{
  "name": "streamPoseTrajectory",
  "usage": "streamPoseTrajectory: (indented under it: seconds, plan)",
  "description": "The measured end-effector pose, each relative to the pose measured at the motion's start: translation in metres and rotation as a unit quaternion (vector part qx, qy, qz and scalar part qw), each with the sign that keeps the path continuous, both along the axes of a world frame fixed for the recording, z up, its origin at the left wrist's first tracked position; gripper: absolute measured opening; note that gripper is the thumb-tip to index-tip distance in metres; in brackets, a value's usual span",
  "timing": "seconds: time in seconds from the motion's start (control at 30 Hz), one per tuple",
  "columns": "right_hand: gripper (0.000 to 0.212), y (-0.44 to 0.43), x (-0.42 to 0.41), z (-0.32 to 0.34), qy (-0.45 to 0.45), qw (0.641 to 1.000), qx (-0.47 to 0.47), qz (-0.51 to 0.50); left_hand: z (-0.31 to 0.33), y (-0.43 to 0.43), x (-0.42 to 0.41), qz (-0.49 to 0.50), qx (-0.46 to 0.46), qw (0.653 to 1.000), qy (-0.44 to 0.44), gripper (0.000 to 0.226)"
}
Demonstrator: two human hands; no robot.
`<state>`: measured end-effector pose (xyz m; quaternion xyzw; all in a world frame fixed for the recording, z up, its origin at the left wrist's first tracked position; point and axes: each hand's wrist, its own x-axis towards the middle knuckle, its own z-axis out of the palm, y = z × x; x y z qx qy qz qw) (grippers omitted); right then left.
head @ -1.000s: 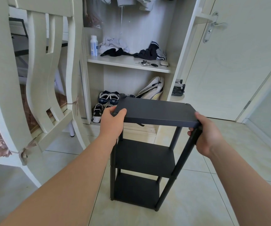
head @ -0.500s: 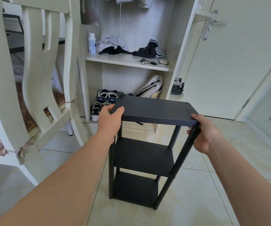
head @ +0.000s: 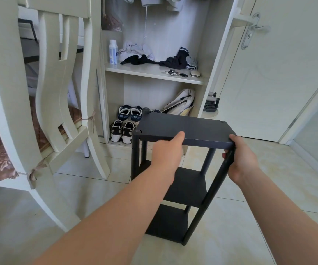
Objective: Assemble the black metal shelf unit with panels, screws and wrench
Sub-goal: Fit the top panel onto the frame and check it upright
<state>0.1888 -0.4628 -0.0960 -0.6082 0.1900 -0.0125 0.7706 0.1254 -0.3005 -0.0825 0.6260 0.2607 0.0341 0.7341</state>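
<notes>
The black metal shelf unit (head: 183,125) stands upright on the tiled floor, with a top panel, a middle panel (head: 188,185) and a bottom panel (head: 168,221) between round black posts. My left hand (head: 166,152) grips the middle of the top panel's near edge, thumb on top. My right hand (head: 240,159) is wrapped around the near right post just under the top panel's corner. No screws or wrench are visible.
A cream chair (head: 55,104) with a brown cushion stands close on the left. Behind the shelf is an open wardrobe (head: 154,72) with clothes, keys and a bottle, and shoes (head: 123,123) at its bottom. A white door (head: 269,73) is at the right.
My left hand has slid right from the near left corner to the middle of the top panel's front edge. The right hand keeps its grip on the post.
</notes>
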Motion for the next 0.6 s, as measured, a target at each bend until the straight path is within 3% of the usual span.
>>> streamPoseTrajectory:
  seconds: [0.07, 0.13, 0.23, 0.37, 0.5, 0.6]
  plan:
    - [0.019, 0.001, -0.004, 0.0, 0.002, 1.0, -0.003, 0.003, -0.002, -0.003, 0.001, -0.093, -0.053, 0.993, 0.054, 0.05]
    - [0.019, 0.001, -0.008, -0.001, 0.004, 1.0, -0.003, 0.007, -0.005, -0.001, 0.007, -0.106, -0.06, 0.992, 0.035, 0.048]
    - [0.015, -0.003, -0.014, -0.003, 0.001, 0.999, 0.008, 0.031, -0.007, 0.001, 0.013, -0.082, -0.065, 0.994, 0.01, 0.032]
    - [0.016, -0.008, -0.02, -0.002, 0.025, 0.989, 0.004, 0.146, -0.007, 0.014, 0.022, -0.056, -0.1, 0.993, -0.012, 0.019]
    - [0.028, -0.005, -0.029, 0.001, 0.038, 0.964, -0.005, 0.263, -0.012, 0.028, 0.034, -0.004, -0.084, 0.995, -0.047, 0.029]
    - [0.047, -0.004, -0.031, 0.002, 0.041, 0.959, -0.016, 0.279, -0.016, 0.022, 0.038, 0.034, -0.09, 0.994, -0.053, 0.033]
